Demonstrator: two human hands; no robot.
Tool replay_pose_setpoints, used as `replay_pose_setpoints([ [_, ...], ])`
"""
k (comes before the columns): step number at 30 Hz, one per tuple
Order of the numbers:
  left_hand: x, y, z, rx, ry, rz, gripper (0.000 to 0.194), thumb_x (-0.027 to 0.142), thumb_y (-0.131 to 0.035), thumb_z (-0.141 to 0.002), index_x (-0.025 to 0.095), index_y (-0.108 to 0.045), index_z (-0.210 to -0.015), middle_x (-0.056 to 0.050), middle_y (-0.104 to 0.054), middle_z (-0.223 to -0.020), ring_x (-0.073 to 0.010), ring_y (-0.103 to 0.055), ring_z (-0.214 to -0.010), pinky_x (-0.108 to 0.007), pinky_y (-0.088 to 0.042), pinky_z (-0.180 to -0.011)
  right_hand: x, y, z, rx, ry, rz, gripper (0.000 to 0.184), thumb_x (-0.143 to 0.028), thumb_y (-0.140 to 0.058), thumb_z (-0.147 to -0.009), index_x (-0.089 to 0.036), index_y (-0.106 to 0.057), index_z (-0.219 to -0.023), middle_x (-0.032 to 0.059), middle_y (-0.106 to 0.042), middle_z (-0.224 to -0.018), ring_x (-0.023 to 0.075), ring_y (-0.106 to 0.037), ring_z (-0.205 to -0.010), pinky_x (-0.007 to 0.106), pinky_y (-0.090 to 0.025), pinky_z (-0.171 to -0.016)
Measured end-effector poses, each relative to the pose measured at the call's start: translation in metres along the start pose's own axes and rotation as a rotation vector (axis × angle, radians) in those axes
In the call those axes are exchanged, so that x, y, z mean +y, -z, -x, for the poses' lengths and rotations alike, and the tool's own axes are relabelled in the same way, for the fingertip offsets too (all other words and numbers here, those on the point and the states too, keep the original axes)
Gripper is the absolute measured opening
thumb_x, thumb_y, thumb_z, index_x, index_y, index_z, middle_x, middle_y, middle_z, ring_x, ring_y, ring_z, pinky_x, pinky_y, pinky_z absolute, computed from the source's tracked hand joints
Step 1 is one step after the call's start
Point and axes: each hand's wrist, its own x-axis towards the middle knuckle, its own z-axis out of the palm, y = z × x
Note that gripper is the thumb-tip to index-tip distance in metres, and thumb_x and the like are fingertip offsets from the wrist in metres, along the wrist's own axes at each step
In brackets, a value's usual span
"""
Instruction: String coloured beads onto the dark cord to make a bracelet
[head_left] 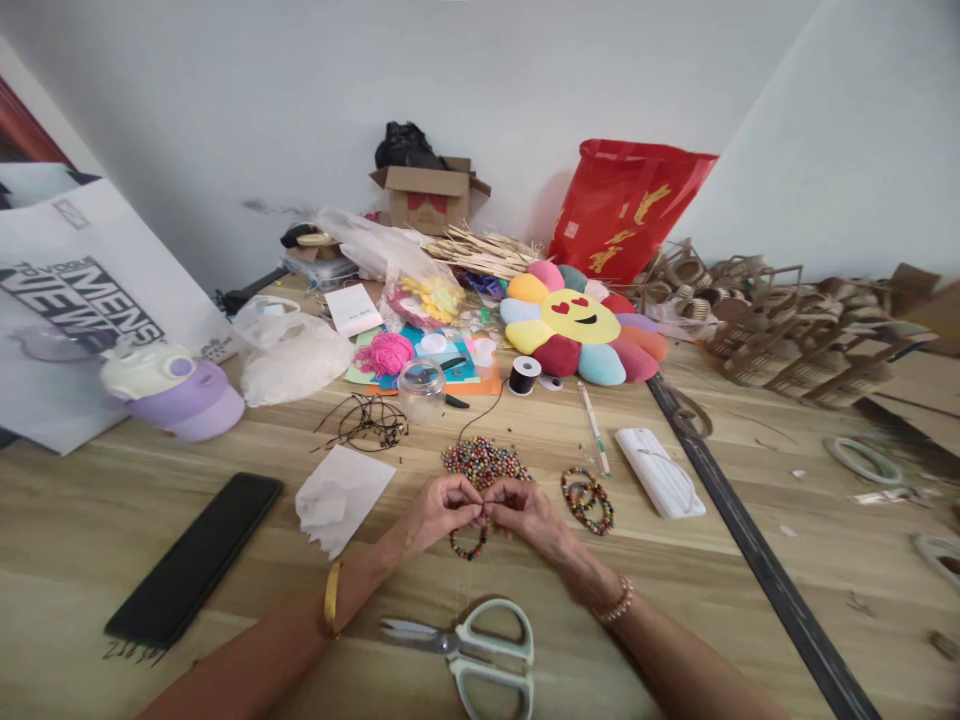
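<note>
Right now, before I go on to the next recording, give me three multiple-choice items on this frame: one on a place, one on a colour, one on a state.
1. Where do the scissors lie?
A. On the table edge nearest the person, below the hands
B. On the flower cushion
C. On the black phone

2. What colour is the ball of yarn?
A. Green
B. Pink
C. Black

3. How are the left hand and right hand placed?
A. Flat and wide apart
B. Fingertips pinched together over the beaded strand
C. One holds the scissors

Answers:
1 A, the scissors lie between the forearms, near the table edge.
2 B, the yarn behind the clear jar is pink.
3 B, both hands meet at the strand, in front of the loose bead pile.
</note>
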Motion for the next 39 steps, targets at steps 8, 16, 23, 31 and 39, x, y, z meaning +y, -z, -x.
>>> replay_pose_setpoints([
  [8,-0.012,0.001,-0.001,-0.090,-0.033,0.041,0.022,0.032,-0.072,-0.075,0.015,-0.058,-0.081,-0.003,-0.069,-0.073,-0.0154,-0.065,-0.068,-0.026,-0.048,-0.065,-0.003,0.000,0.001,-0.031,-0.015,-0.037,0.012,-0.028,-0.061,-0.069,-0.017,-0.060,-0.067,-0.0012,-0.062,-0.058,0.0083,-0.045,-0.046,0.019,-0.036,-0.045],
  [16,0.005,-0.010,0.008,-0.077,-0.155,-0.132,0.007,0.020,-0.062,-0.079,0.015,-0.056,-0.079,0.000,-0.061,-0.070,-0.0133,-0.060,-0.067,-0.024,-0.046,-0.064,-0.006,0.002,0.000,-0.054,-0.082,-0.073,0.008,-0.023,-0.056,-0.061,-0.016,-0.060,-0.062,-0.0028,-0.058,-0.054,0.0082,-0.044,-0.045,0.019,-0.033,-0.043],
  [23,0.001,-0.009,0.009,-0.023,-0.335,-0.520,0.010,0.007,-0.057,-0.076,0.016,-0.062,-0.079,-0.001,-0.064,-0.073,-0.0136,-0.059,-0.067,-0.023,-0.046,-0.064,-0.005,0.005,0.000,-0.062,-0.110,-0.078,0.009,-0.024,-0.053,-0.061,-0.017,-0.059,-0.060,-0.0060,-0.049,-0.046,0.0071,-0.039,-0.041,0.019,-0.029,-0.042],
  [31,-0.007,-0.007,0.009,-0.005,-0.665,-0.691,0.015,0.009,-0.053,-0.086,0.017,-0.062,-0.078,-0.002,-0.068,-0.075,-0.0135,-0.061,-0.069,-0.022,-0.048,-0.069,-0.020,0.002,0.006,-0.076,-0.142,-0.056,0.010,-0.024,-0.051,-0.059,-0.017,-0.058,-0.058,-0.0057,-0.047,-0.047,0.0076,-0.037,-0.043,0.020,-0.029,-0.044],
  [39,-0.005,-0.006,0.009,0.017,-0.715,-0.751,0.015,0.012,-0.051,-0.090,0.017,-0.059,-0.078,-0.003,-0.065,-0.075,-0.0136,-0.059,-0.068,-0.022,-0.047,-0.066,-0.014,0.004,0.004,-0.101,-0.126,-0.058,0.013,-0.029,-0.060,-0.067,-0.016,-0.060,-0.064,-0.0058,-0.047,-0.050,0.0073,-0.038,-0.044,0.019,-0.032,-0.045],
])
